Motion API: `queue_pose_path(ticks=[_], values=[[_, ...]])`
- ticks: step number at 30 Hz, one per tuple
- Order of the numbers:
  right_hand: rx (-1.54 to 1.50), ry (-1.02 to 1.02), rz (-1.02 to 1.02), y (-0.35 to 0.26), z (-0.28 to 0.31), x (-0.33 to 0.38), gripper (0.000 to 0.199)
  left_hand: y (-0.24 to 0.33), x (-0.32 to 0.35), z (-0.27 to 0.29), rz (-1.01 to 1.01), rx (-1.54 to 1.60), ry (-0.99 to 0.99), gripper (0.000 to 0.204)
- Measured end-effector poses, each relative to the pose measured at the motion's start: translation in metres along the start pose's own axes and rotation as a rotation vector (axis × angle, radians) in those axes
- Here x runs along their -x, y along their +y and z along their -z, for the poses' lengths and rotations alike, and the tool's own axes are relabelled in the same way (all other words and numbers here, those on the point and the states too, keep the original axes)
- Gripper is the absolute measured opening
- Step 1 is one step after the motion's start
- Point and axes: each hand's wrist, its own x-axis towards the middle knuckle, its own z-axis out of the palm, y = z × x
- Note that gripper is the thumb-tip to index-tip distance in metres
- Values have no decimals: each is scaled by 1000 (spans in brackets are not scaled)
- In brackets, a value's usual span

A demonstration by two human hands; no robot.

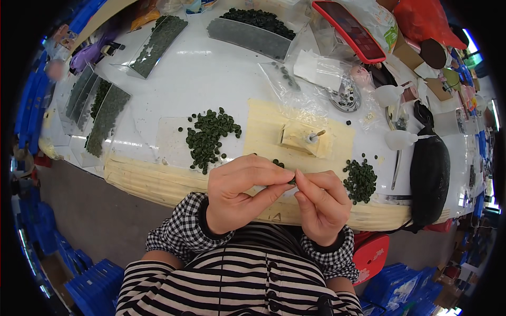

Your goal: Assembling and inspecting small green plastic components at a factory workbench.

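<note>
My left hand [244, 189] and my right hand [323, 204] meet at the table's front edge, fingertips pinched together. Between them is a small dark green round piece [292, 180], mostly covered by the fingers. Just behind the hands, a few more green pieces [278, 163] lie on the yellow-taped surface. A loose heap of green pieces [206, 138] spreads to the left of my hands, and a smaller heap [360, 180] lies to the right. Beyond my fingers stands a tape-wrapped block [303, 138] with a small white container and a stick on top.
Clear trays of dark pieces stand at the left [108, 113], far left [158, 45] and back [253, 37]. A red-cased phone [350, 30] leans at the back right. On the right are white squeeze bottles [392, 95], metal tweezers [396, 170] and a black pouch [429, 174].
</note>
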Motion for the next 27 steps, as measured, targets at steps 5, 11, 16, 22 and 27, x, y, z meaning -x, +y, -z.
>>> queue_pose_path(ticks=[5, 11, 16, 22, 27], values=[[8, -3, -1, 0, 0, 0, 36, -1, 0, -1, -14, -11, 10, 22], [32, 37, -57, -1, 4, 3, 36, 6, -2, 10, 91, -183, -72, 24], [72, 51, -74, -1, 9, 4, 34, 3, 0, 23, 102, -445, -226, 24], [125, 36, -55, -4, 11, 8, 34, 8, 1, 44, 130, -506, -141, 22], [140, 18, -73, -7, 10, 12, 33, 16, 0, 71, -17, -888, -395, 38]])
